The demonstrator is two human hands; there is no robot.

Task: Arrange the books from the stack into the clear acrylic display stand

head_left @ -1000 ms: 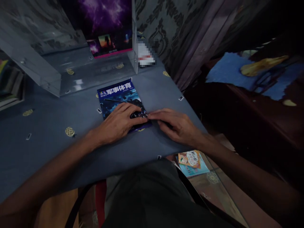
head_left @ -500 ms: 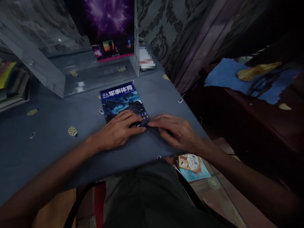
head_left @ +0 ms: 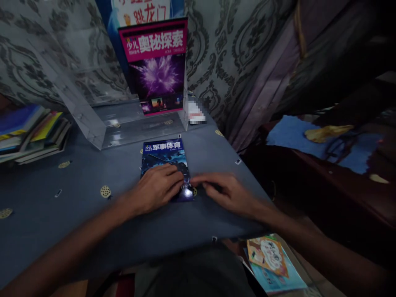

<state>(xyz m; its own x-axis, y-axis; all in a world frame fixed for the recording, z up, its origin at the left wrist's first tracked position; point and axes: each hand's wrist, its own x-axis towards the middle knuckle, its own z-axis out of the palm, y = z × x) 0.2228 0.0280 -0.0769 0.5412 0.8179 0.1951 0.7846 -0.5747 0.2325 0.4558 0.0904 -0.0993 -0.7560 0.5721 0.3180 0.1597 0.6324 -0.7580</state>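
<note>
A dark blue book (head_left: 165, 159) with white Chinese lettering lies flat on the cloth-covered table in front of me. My left hand (head_left: 161, 185) rests across the lower part of its cover, fingers laid together and the thumb apart, hiding the book's lower left. Just off the right edge, my right hand (head_left: 230, 192) points its index finger toward the cover; whether the fingertip touches I cannot tell. Its thumb is apart and the other fingers are partly curled. Behind the book, a clear acrylic stand (head_left: 99, 134) holds a magenta-and-purple book (head_left: 157, 74) upright, with a blue book (head_left: 139, 12) behind it.
A stack of books (head_left: 34, 132) sits at the table's left. Patterned curtains (head_left: 213, 53) hang behind the stand. On the right, a blue cloth (head_left: 293, 132) covers part of a dark red surface (head_left: 328, 181). Colourful booklets (head_left: 274, 264) lie low beyond the table's front edge.
The camera view has tilted up, showing more of the upright books. My hands have moved off the blue book's lower right corner, which now shows lying flat.
</note>
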